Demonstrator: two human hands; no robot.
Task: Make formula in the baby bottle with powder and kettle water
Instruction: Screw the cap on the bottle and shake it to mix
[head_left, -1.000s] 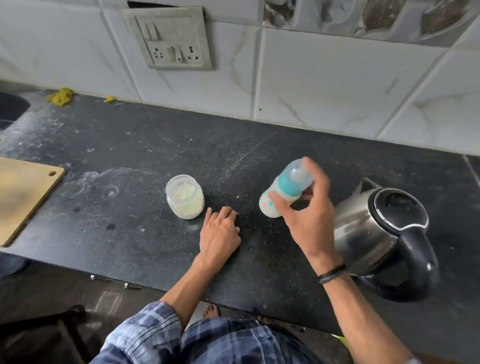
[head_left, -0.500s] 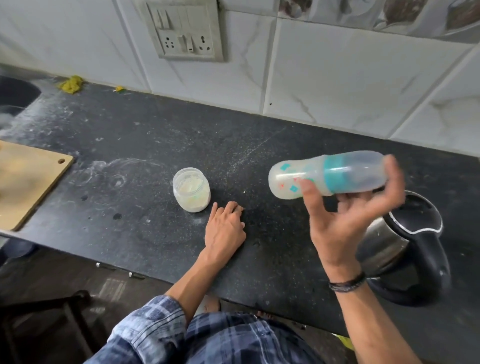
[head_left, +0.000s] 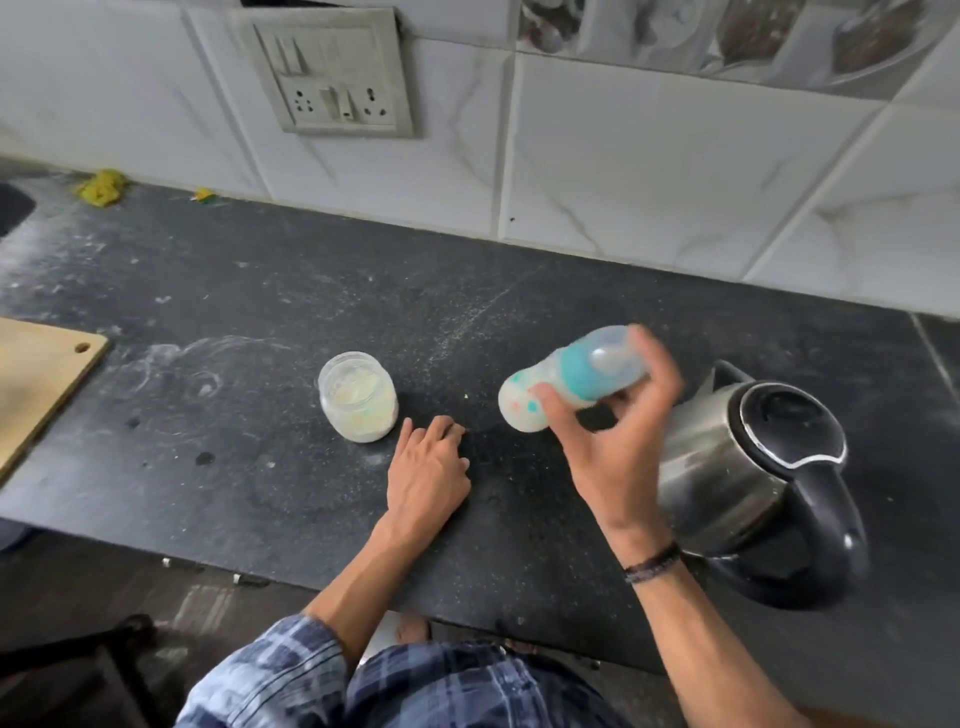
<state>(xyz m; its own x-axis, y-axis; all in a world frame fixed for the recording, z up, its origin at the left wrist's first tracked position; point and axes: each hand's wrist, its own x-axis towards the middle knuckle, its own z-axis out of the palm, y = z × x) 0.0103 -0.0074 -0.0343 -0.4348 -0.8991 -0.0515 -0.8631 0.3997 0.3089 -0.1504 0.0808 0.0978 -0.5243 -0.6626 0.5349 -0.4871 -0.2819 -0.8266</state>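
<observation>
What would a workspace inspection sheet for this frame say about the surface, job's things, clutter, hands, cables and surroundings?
Surface: dark stone counter, smeared with white powder and ring marks.
Job's things: baby bottle capped, tilted, motion-blurred; powder jar upright with pale powder inside; steel kettle at the right, black lid down.
Clutter: wooden board at the left edge; yellow scrap by the wall.
Hands: right hand grips the baby bottle; left hand rests on the counter beside the jar, holding nothing.
Cables: nothing seen.
Surroundings: tiled wall; socket panel with nothing plugged in.
</observation>
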